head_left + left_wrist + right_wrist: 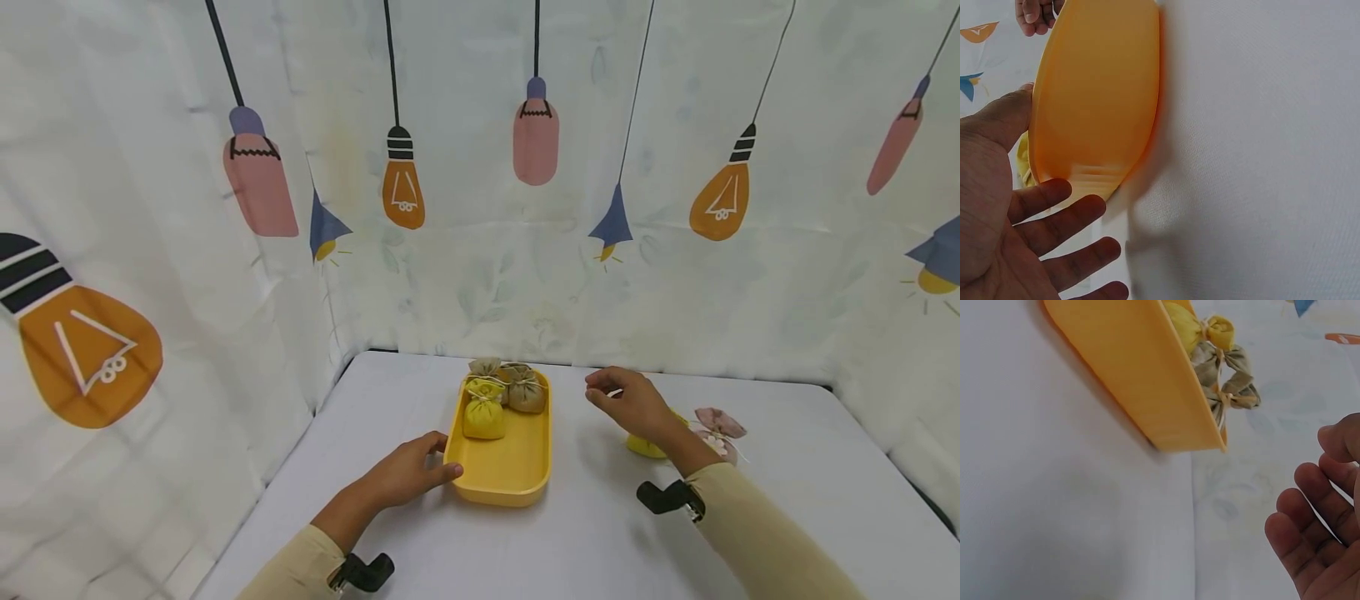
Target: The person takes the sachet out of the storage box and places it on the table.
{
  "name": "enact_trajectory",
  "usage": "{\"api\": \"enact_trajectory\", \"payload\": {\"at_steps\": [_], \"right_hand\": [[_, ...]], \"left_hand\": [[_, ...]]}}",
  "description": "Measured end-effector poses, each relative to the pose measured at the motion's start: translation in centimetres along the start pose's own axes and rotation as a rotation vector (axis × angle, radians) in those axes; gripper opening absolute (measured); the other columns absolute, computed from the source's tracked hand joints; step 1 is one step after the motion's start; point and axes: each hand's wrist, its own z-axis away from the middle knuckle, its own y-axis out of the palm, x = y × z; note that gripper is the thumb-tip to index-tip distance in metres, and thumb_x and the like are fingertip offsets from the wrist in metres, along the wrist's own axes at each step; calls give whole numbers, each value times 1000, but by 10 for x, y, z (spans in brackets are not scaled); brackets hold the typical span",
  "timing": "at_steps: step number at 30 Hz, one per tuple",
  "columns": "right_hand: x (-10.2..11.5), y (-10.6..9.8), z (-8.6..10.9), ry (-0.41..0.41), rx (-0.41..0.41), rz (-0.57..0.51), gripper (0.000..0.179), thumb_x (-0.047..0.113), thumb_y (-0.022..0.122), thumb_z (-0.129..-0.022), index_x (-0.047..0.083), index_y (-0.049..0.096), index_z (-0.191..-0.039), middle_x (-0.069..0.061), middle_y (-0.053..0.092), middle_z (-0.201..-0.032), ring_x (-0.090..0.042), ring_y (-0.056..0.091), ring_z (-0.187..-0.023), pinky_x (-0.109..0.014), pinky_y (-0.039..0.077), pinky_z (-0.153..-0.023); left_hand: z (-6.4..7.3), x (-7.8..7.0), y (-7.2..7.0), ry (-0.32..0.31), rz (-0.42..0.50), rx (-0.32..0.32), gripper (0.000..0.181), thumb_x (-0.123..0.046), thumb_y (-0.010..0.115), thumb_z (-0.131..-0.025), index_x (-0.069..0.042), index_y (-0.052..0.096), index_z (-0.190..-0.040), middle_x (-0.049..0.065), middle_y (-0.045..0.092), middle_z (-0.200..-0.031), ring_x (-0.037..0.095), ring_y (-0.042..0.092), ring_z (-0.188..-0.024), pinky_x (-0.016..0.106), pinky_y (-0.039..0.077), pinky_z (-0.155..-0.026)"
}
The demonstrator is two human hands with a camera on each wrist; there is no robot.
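Left hand (408, 473) touched yellow tray (504, 462), fingers spread; right hand (633, 406) hung empty, loosely curved. Pouches (483, 419) looked soft, light to me; best pinched at tied necks (485, 397).

- White-covered table (592, 533), far corners rounded
- Pale fabric backdrop (465, 292) beyond its far, left and right edges, printed with hanging orange bulbs (405, 187) and blue lampshades (612, 218)
- Soft shadows across the white surface
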Motion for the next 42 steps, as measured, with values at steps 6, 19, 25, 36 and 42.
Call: {"api": "enact_trajectory", "payload": {"at_steps": [6, 19, 25, 36, 42], "right_hand": [[2, 8, -5, 19, 3, 9, 22, 19, 72, -98, 9, 70, -117, 0, 71, -105, -21, 66, -100, -42, 56, -88], [13, 20, -13, 5, 45, 9, 22, 21, 72, -98, 10, 70, -117, 1, 70, -105, -20, 66, -99, -41, 57, -87], [17, 25, -16, 6, 53, 17, 22, 23, 72, -98, 12, 71, -118, 1, 70, -106, -20, 67, -99, -39, 58, -83], [25, 35, -22, -31, 57, 3, 26, 19, 72, -99, 5, 70, -120, 0, 71, -106, -20, 67, -100, -40, 57, -88], [29, 41, -25, -30, 67, 2, 25, 16, 70, -99, 5, 69, -121, 0, 71, -107, -21, 67, -101, -40, 57, -87]], "left_hand": [[0, 1, 1, 5, 2, 4, 61, -56, 72, -92, -15, 59, -136, 10, 61, -133, 34, 56, -126, 60, 46, -101], [1, -2, 1, -8, 16, 7, 64, -54, 72, -92, -13, 58, -138, 12, 61, -134, 35, 55, -127, 61, 45, -102], [2, -2, 1, -4, 14, 4, 63, -54, 73, -92, -14, 58, -138, 12, 61, -134, 35, 55, -127, 61, 45, -102], [2, 0, 1, 4, 5, -3, 62, -55, 72, -92, -15, 58, -137, 11, 61, -134, 35, 56, -126, 61, 46, -101], [1, 1, 1, 8, -2, -4, 61, -55, 72, -92, -15, 59, -137, 11, 61, -133, 35, 56, -126, 61, 46, -101]]}}
